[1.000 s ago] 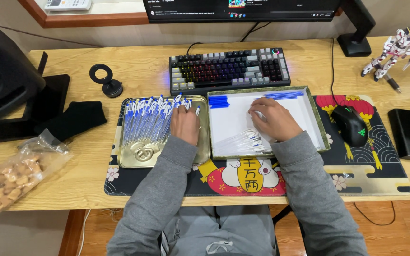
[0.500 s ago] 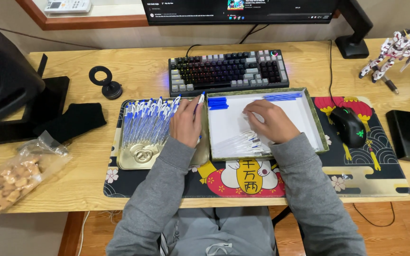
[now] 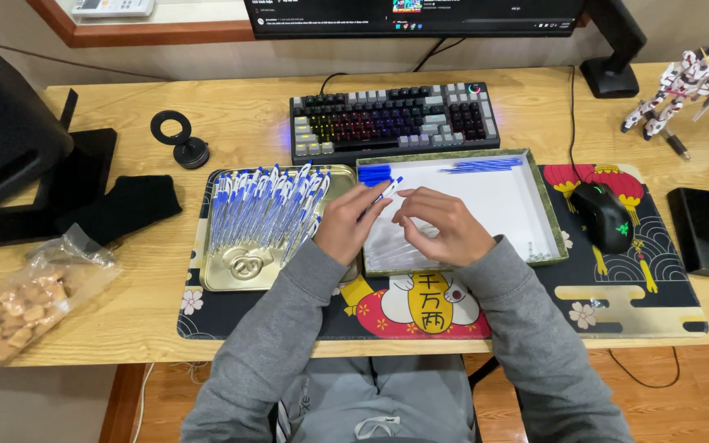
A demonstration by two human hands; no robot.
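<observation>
Moved: both hands have come together over the left part of the white tray since a second ago; the left hand has left the pens in the gold tray and now carries one pen.
Left hand (image 3: 345, 223): its grip is clamped on a pen (image 3: 387, 189) with a white barrel and blue cap, tip pointing up and right, held above the white tray's left edge.
Right hand (image 3: 441, 223): fingers curled, fingertips just beside the pen; whether its grip pinches anything cannot be told from here.
White tray (image 3: 527, 205): green-rimmed, shallow, on the mat; blue caps (image 3: 375, 173) lie in its top left corner, blue refills (image 3: 482, 165) along its top edge, clear barrels (image 3: 391, 246) under the hands.
Gold tray (image 3: 231, 275): just left of the white tray, touching it; holds a row of pens (image 3: 260, 212) with blue caps, leaning in a fan.
Mat (image 3: 617, 303): dark, patterned, lies on the wooden surface (image 3: 240, 115) under both trays and the mouse (image 3: 605, 215).
Behind: keyboard (image 3: 394, 119), lit, just beyond the trays.
Far left: snack bag (image 3: 18, 299) at the surface's edge, black cloth (image 3: 129, 205) near it.
</observation>
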